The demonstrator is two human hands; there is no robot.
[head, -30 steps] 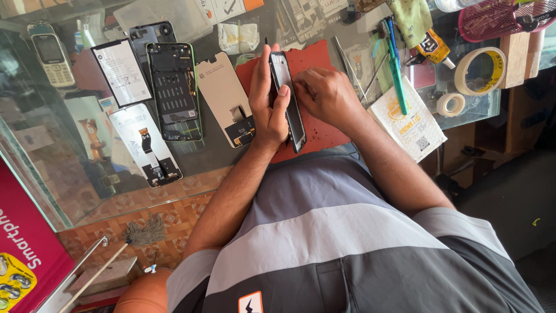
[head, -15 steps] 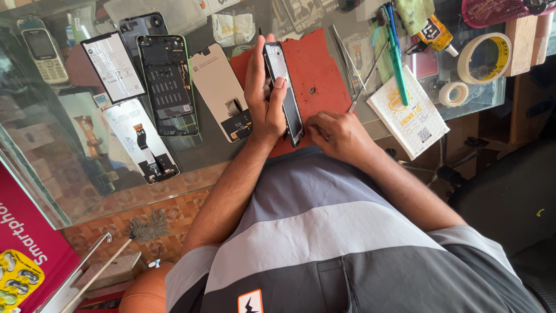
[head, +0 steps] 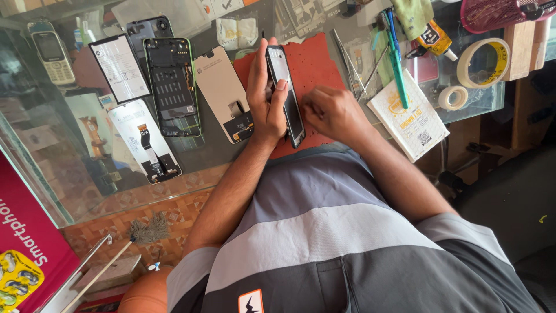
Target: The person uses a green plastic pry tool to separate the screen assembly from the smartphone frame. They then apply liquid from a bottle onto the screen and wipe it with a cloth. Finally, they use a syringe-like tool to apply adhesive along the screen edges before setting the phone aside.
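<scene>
You gripped the black smartphone (head: 285, 93) on edge over the red work mat (head: 315, 66) with your left hand (head: 265, 95), while your right hand (head: 330, 110), fingers curled, worked its lower edge, seemingly prying, which called for gentle, steady pressure.

On your glass counter (head: 231, 156), left of the red mat (head: 315, 64), lies a bare screen panel (head: 223, 93), then an open phone frame (head: 172, 87) with a green edge. A battery-like white slab (head: 120, 68) sits beside it, and a second panel (head: 145, 142) with a ribbon cable lies nearer you. A keypad phone (head: 51, 52) rests far left. To your right you have tweezers (head: 346, 58), a teal pen (head: 397, 58) across a white booklet (head: 412, 119), a glue bottle (head: 435, 40), a large tape roll (head: 483, 62) and a small one (head: 453, 97). A red box (head: 26, 243) stands below left.
</scene>
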